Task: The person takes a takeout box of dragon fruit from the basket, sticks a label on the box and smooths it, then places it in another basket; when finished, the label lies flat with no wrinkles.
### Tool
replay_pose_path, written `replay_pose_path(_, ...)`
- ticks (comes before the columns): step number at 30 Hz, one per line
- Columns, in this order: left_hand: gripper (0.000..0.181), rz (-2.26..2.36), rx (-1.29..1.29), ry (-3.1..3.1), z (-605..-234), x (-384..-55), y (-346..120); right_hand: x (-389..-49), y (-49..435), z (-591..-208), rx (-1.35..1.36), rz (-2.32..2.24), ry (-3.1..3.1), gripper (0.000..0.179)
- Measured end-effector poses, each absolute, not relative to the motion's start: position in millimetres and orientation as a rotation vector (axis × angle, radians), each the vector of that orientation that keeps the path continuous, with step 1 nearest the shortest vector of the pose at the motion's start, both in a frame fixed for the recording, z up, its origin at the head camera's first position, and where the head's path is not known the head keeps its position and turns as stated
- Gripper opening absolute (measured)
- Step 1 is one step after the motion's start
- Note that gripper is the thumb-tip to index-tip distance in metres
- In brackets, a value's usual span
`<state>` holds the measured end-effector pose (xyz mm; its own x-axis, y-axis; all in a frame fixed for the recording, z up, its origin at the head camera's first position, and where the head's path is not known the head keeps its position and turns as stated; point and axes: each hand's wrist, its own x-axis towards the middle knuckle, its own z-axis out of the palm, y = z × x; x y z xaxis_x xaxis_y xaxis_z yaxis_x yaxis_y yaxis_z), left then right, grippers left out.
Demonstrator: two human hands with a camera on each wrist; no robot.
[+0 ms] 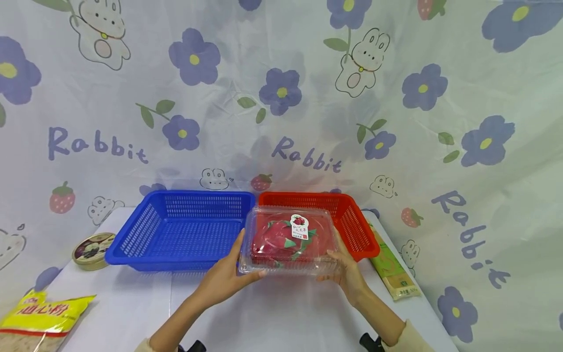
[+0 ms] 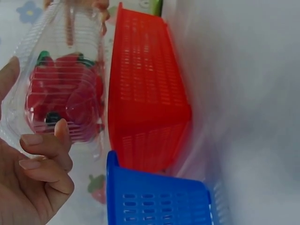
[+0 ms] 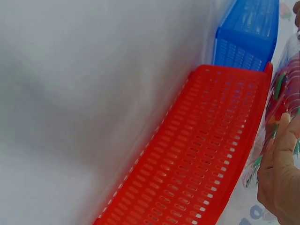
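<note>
While two hands hold one clear box [image 1: 288, 239], one blue basket [image 1: 184, 230], one red basket [image 1: 352, 220]

- We see a white table [image 1: 272, 313] in front of a flowered cloth backdrop.
- A blue basket [image 1: 184, 230] and a red basket [image 1: 352, 220] sit side by side at its back, touching.
- A round tin [image 1: 93, 251] lies just left of the blue basket.
- A yellow bag [image 1: 39, 318] rests at the near left corner.
- A long green packet [image 1: 393, 269] lies along the right edge, beside the red basket.
</note>
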<state>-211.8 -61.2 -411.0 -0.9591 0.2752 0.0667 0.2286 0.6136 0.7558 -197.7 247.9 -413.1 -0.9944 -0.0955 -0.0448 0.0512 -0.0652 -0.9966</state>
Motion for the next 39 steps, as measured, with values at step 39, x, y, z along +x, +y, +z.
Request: replay_pose_path(39,0.115,1.384,0.419,2.704,-415,-255,-32,-238,275,-413,-0.067,-2.268,2.024,0.074)
